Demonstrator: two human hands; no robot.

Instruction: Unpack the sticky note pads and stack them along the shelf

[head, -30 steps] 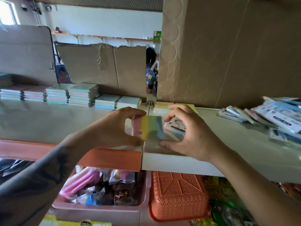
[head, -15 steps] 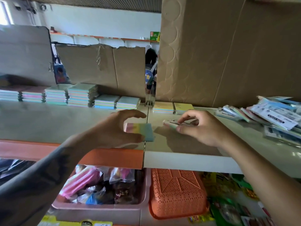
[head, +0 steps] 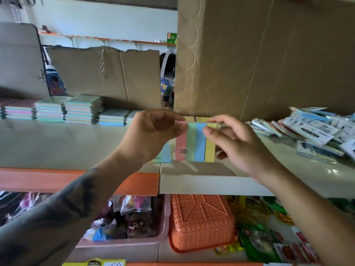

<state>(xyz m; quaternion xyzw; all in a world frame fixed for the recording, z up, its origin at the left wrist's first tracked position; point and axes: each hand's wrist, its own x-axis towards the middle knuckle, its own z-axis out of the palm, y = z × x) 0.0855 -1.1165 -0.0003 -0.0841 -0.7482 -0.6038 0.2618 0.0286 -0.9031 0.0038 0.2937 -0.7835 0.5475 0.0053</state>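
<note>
While the big cardboard box loomed at the back right of the shelf, two more cardboard sheets stood behind the stock on the left. Down below, two baskets sat side by side: a pink basket full of wrapped packets, and an orange basket turned bottom up just beside it.

Along the back of the shelf ran the stacked pads, five stacks counted clearly, the fifth partly hidden behind the left hand, with the tops of two yellow ones peeking out behind the raised pad. Over on the right lay a loose heap of wrapped packs, too jumbled to count.

And front and centre, one sticky note pad, four stripes on it: pink, green, blue, yellow. It was held up above the front of the shelf, hanging face-on between both hands. The left hand pinched its top left corner between thumb and fingers; the right hand pinched the top right corner, fingers curled over the yellow stripe. Both hands were clamped on that one pad, close together, with only the pad's width between them. A second striped piece showed low behind the left hand, resting near the shelf; whether it touched the pad I could not tell.
</note>
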